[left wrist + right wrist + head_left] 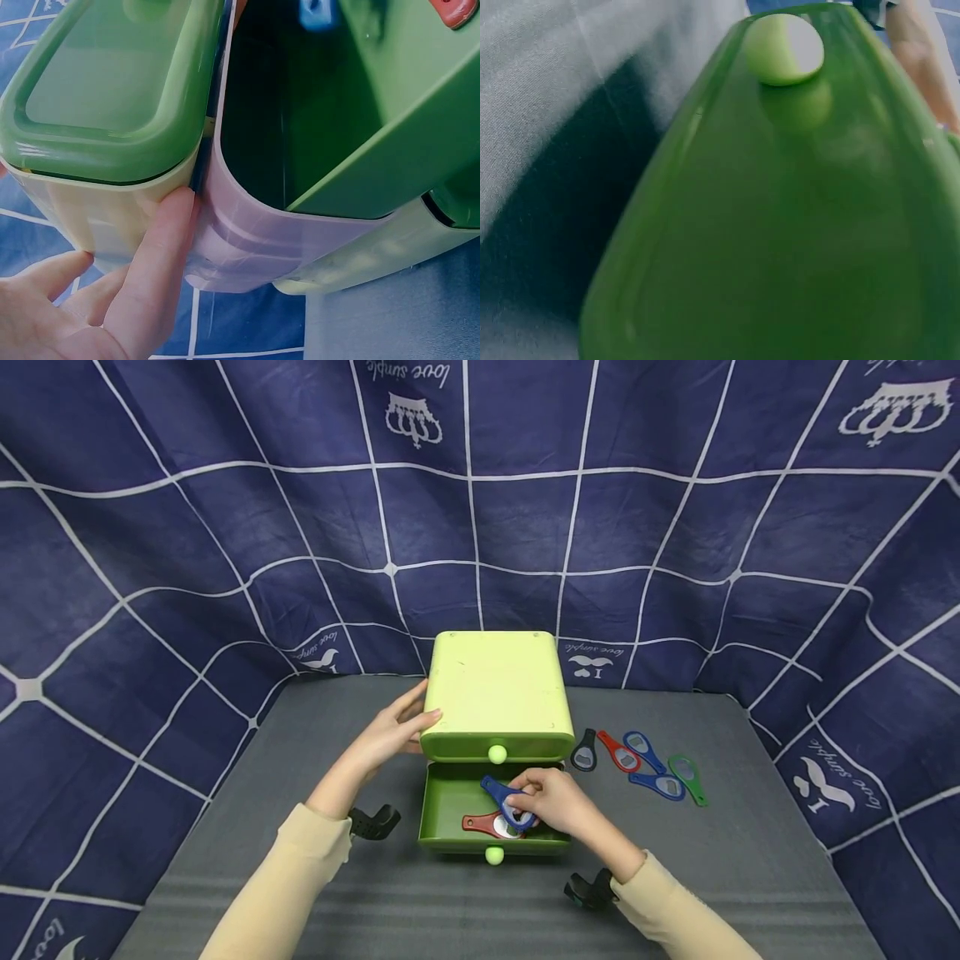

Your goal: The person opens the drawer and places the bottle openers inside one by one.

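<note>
At the centre of the head view, the right hand [553, 797] has its thumb and fingers pinched together on a blue bottle opener [495, 788], which is over the pulled-out green drawer [453, 793]. Its round end overlaps a red bottle opener [480, 823] in the drawer; whether the two touch, I cannot tell. The left hand [393, 731] rests against the left side of the drawer cabinet [495, 685], with fingers extended, thumb apart from them and the thumb tip near the top front corner. Right of the cabinet, on the grey table [420, 910], lie a black opener [583, 754], a second red opener [615, 749], two more blue openers [662, 785] and a green opener [692, 781]. A blue cloth [525, 527] with white lines fills the upper frame. The right wrist view shows the drawer's front and its pale knob [780, 49], but not that hand's grip.
</note>
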Motion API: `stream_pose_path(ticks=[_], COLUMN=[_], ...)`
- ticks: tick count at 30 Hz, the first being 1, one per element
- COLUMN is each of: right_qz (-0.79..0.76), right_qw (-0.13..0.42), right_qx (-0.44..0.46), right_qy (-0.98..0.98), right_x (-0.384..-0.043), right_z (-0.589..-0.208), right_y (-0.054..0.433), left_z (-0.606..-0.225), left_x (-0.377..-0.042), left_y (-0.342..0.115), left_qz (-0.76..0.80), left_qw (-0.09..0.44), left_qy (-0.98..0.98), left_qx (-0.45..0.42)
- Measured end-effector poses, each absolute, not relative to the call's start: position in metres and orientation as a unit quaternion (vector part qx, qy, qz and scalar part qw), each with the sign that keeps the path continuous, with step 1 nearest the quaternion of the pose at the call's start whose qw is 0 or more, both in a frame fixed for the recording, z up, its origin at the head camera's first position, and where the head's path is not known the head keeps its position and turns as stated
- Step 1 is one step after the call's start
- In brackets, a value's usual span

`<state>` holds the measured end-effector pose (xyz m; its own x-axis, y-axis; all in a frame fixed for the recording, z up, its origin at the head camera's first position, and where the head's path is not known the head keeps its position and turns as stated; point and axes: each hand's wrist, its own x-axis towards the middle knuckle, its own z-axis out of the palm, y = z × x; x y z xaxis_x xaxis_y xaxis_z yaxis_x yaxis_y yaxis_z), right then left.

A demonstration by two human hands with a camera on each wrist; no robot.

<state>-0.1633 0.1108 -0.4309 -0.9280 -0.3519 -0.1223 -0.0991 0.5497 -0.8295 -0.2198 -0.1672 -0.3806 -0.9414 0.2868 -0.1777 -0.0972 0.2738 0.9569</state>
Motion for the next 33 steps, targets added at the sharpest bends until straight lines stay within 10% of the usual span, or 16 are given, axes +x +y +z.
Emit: stream_pose_path(ticks=[33], right_qz=[-0.362], right_qw=[-0.007], right_qx=[-0.21], right_qy=[0.908], right_x=[-0.144], right_z=[-0.421], right_y=[0.113], left_z=[-0.381], left_x=[-0.22], left_y=[-0.169], left_qz=[0.604], left_qw=[0.165], left_qy=[0.777], left_qx=[0.064])
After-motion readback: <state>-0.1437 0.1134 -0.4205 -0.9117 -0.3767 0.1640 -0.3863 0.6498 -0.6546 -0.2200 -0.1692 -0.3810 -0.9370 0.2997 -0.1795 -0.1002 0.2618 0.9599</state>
